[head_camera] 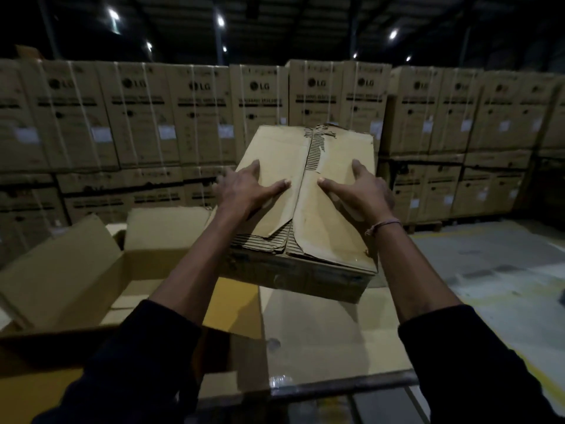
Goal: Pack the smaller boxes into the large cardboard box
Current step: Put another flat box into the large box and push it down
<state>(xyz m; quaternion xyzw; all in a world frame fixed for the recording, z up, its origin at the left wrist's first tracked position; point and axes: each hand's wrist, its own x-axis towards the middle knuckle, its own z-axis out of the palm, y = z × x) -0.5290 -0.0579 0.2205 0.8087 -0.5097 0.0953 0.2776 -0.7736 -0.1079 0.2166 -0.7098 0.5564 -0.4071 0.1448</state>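
Note:
A worn smaller cardboard box (333,228), its top flaps torn along the middle seam, is held tilted in the air in the middle of the head view. My left hand (244,191) grips its left side, thumb and forefinger flat on top. On the opposite side my right hand (360,191) grips the same way, the other fingers wrapped over the edge. The large cardboard box (61,270) stands open at lower left, flaps spread outward. The smaller box hangs over its right edge. What lies inside the large box is mostly hidden by my left arm.
A wall of stacked strapped cartons (195,117) runs across the back. A flat cardboard surface (321,332) lies under the held box, with a metal bar (336,382) at its near edge. Pale floor (489,270) with a yellow line is at the right.

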